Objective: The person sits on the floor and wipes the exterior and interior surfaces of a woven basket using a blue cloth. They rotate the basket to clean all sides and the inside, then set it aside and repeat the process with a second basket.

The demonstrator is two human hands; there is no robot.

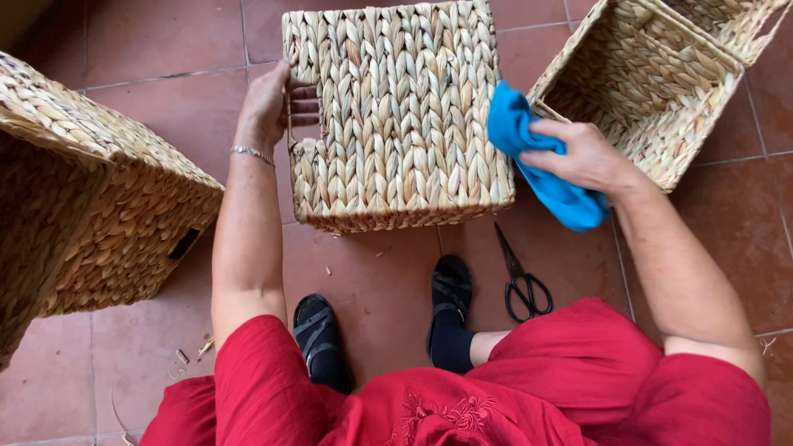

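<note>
A square woven straw basket [401,116] lies on its side on the red tile floor in front of me. My left hand [273,103] grips its cut-out handle on the left edge, fingers hooked into the opening. My right hand [578,153] is closed on a bright blue cloth [537,161] and presses it against the basket's right side. A thin silver bracelet sits on my left wrist.
Another woven basket [91,198] stands at the left, and an open one [652,83] at the upper right. Black scissors [520,277] lie on the tiles near my right foot. Straw scraps [190,351] litter the floor at lower left.
</note>
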